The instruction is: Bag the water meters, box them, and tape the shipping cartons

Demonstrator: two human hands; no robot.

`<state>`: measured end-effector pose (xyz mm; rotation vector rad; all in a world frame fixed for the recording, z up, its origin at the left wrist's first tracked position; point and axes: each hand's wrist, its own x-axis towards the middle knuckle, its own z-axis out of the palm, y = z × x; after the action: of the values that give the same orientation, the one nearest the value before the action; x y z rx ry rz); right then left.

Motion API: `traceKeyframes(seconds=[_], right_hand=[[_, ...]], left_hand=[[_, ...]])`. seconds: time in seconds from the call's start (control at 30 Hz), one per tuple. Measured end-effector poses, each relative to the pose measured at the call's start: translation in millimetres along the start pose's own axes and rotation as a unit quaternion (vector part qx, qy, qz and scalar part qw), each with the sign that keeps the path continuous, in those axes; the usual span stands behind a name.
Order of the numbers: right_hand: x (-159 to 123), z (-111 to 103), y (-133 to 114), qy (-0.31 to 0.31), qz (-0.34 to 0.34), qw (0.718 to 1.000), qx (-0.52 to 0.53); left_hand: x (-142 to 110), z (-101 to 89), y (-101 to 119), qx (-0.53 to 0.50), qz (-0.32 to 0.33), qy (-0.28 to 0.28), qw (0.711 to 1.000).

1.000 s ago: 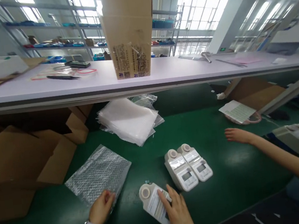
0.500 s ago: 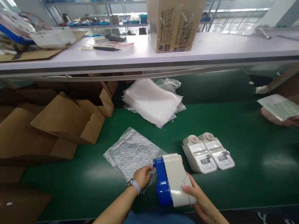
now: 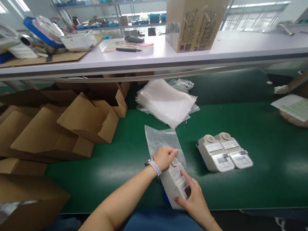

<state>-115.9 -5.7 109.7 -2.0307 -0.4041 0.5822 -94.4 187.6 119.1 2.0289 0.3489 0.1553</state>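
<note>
Centrally, a white meter (image 3: 175,181) lies face up at the near edge of the green belt (image 3: 261,177). Right hand (image 3: 196,203), at its 5 o'clock, holds the lower end, fingers curled round the casing. Left hand (image 3: 165,156), at its 11 o'clock, pinches the bubble bag (image 3: 162,140) against the meter's top. Two more meters (image 3: 225,152) lie side by side at 2 o'clock; folded cartons (image 3: 69,129) at 10 o'clock.
</note>
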Motion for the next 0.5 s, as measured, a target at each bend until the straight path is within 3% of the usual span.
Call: traceKeyframes(seconds=[0.07, 0.13, 0.17, 0.23, 0.3, 0.33, 0.37, 0.43, 0.5], right_hand=[[-1, 5, 0, -0.030, 0.081, 0.982, 0.166], [-4, 5, -1, -0.066, 0.184, 0.926, 0.322], [-7, 5, -3, -0.076, 0.234, 0.890, 0.383], [-11, 5, -8, -0.083, 0.312, 0.812, 0.486], [-11, 11, -17, -0.076, 0.336, 0.756, 0.557], [-10, 16, -22, -0.072, 0.326, 0.750, 0.570], [-7, 23, -26, -0.068, 0.306, 0.764, 0.565], [2, 40, -31, -0.051, 0.241, 0.833, 0.496], [13, 57, -32, -0.039, 0.158, 0.903, 0.396]], left_hand=[[-16, -7.9, 13, 0.102, 0.110, -0.058, 0.987], [-40, -22.9, 13, 0.217, 0.200, -0.090, 0.951], [-53, -33.0, 8, 0.254, 0.215, -0.081, 0.939], [-79, -54.8, -5, 0.257, 0.190, -0.021, 0.947], [-96, -72.0, -14, 0.211, 0.163, 0.039, 0.963], [-101, -76.2, -14, 0.191, 0.161, 0.057, 0.966], [-103, -76.8, -11, 0.184, 0.171, 0.069, 0.966], [-101, -67.8, 2, 0.213, 0.220, 0.067, 0.950], [-95, -52.1, 18, 0.278, 0.299, 0.018, 0.913]])
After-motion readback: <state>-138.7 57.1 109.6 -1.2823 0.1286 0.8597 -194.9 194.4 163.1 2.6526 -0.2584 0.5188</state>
